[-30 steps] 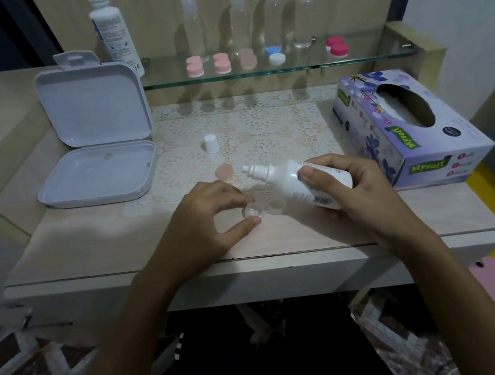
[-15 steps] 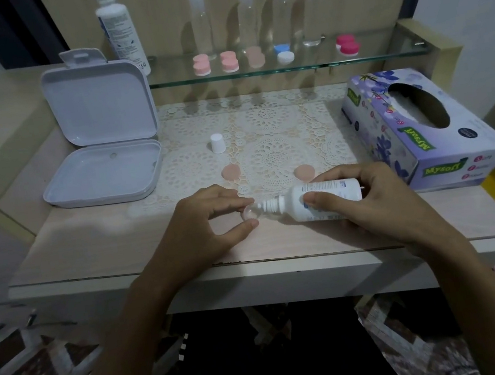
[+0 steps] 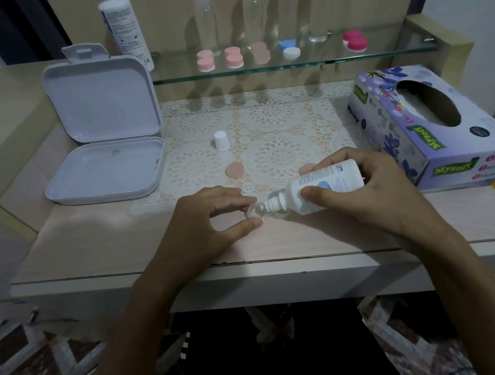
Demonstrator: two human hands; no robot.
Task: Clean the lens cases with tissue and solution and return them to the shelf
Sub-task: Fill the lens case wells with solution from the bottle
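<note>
Two hands work at frame centre over the bench (image 3: 94, 253). Left hand (image 3: 203, 226): grip pinching a clear lens case (image 3: 255, 211) between thumb and forefinger, low over the bench. Right hand (image 3: 367, 197): grip wrapped round a white solution bottle (image 3: 320, 187), tilted, nozzle at the case. Tissue box (image 3: 439, 137) sits at right; five capped cases (image 3: 260, 53) line the glass shelf (image 3: 395, 45), upper frame.

A second ago the right hand (image 3: 373, 190) held the solution bottle (image 3: 320, 187) with its nozzle raised and pointing left, clear of the clear lens case (image 3: 256, 211) pinched in the left hand (image 3: 212, 222). The bottle has since tipped nozzle-down to the left, and its tip now sits at the case's open cup. With the bottle lowered, a second peach cap (image 3: 309, 167) shows on the worktop (image 3: 118, 240) just behind it.
</note>
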